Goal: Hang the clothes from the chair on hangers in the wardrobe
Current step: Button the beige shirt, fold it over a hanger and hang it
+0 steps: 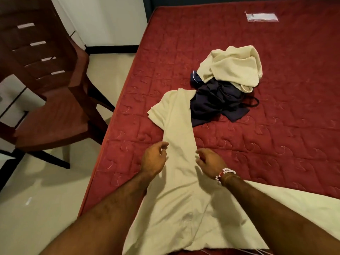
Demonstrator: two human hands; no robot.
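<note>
Lying between hands (154, 157) (209, 161), cream shirt (179, 126), on mattress (257, 144)

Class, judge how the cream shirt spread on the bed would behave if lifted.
Probably floppy: the cream shirt lies limp and creased, so it should sag. Likely light, as the cloth looks thin. It may drag on the quilted mattress.

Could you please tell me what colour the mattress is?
The mattress is dark red with quilted swirl stitching; head view.
</note>
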